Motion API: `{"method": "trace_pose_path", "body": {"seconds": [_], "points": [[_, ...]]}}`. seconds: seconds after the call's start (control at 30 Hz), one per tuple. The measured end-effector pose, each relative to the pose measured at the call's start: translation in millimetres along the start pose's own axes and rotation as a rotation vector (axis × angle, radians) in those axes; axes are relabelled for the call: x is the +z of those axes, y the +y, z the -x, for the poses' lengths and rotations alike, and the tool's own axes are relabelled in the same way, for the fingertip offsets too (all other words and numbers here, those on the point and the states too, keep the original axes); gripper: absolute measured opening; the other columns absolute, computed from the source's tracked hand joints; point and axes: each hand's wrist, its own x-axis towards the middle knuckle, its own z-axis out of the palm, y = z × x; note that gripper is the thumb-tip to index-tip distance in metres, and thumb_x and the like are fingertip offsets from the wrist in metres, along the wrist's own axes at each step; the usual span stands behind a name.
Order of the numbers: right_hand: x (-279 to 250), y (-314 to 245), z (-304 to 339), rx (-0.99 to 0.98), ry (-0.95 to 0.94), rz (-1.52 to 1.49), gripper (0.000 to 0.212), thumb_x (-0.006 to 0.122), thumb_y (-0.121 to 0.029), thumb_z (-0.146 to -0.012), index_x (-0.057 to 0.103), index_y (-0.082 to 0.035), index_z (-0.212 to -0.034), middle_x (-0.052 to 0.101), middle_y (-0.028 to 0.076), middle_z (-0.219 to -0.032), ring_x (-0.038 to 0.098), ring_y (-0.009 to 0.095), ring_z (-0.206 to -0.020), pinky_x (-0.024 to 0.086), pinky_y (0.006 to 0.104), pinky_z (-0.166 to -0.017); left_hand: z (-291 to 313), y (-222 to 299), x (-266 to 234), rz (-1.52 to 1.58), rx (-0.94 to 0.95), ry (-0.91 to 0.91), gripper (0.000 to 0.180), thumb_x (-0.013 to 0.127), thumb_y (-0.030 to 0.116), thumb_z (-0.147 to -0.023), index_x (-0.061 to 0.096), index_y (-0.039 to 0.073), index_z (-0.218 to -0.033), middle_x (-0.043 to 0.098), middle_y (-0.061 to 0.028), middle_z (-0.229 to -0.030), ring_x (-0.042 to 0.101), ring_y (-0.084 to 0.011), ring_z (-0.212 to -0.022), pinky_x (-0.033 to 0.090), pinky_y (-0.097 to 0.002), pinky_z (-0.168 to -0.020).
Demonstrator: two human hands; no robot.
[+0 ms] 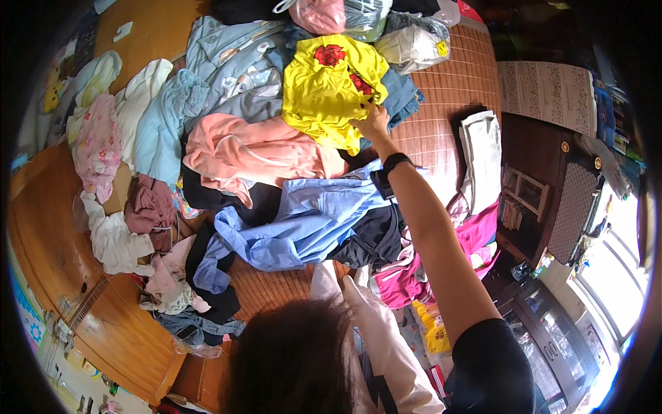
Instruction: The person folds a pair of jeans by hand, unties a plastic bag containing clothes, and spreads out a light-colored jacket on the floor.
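Note:
My right arm stretches forward across the pile of clothes, a dark watch on its wrist. At its end my right hand (pixel 373 123) is closed on the lower right edge of a bright yellow top (pixel 310 86) with red rose patches. Part of the fingers is lost against the cloth. Under and beside the top lie blue jeans (pixel 401 98). A peach-pink garment (pixel 241 152) lies to its left and nearer, and a light blue shirt (pixel 296 221) spreads closer to me. My left hand does not show; dark hair covers the lower middle.
Clothes heap over a brown slatted mat (pixel 441 90) on a wooden bed. Plastic-wrapped bundles (pixel 412 48) sit at the far side. Folded white trousers (pixel 480 162) lie at the right edge, magenta clothing (pixel 403 284) nearer. A dark cabinet (pixel 545 338) stands at the lower right.

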Motion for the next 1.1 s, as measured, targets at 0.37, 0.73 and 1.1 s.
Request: {"method": "trace_pose_path", "body": {"seconds": [0.37,0.73,1.1], "points": [[-11,-174,252,-0.624,-1.28,-0.826,0.03,0.077,-0.029,-0.084,0.073,-0.011,-0.108,0.071,0.005,-0.111,0.063,0.02,-0.106,0.048,0.0346,-0.093,15,2,-13,-0.064,-0.04,0.036,0.042,0.042,0.035,-0.099,0.063,0.003,-0.118,0.067,-0.0132,-0.112,0.064,-0.0252,-0.102,0.049,-0.0349,-0.089],[41,49,24,0.316,0.317,-0.384,0.106,0.094,-0.036,-0.053,0.039,-0.001,-0.137,0.053,0.024,-0.12,0.057,0.041,-0.108,0.047,0.0489,-0.096,27,2,-9,-0.103,-0.065,-0.002,0.047,0.039,0.039,-0.1,0.062,0.003,-0.12,0.067,-0.0134,-0.115,0.063,-0.0248,-0.104,0.048,-0.0348,-0.09],[6,-14,81,-0.171,-0.054,-0.309,0.057,0.083,-0.037,-0.066,0.058,0.0,-0.103,0.068,0.028,-0.09,0.066,0.045,-0.087,0.054,0.0495,-0.076,42,4,-22,-0.111,-0.076,0.019,0.051,0.037,0.043,-0.102,0.062,0.003,-0.122,0.067,-0.0135,-0.117,0.063,-0.0245,-0.106,0.047,-0.0346,-0.091]]}}
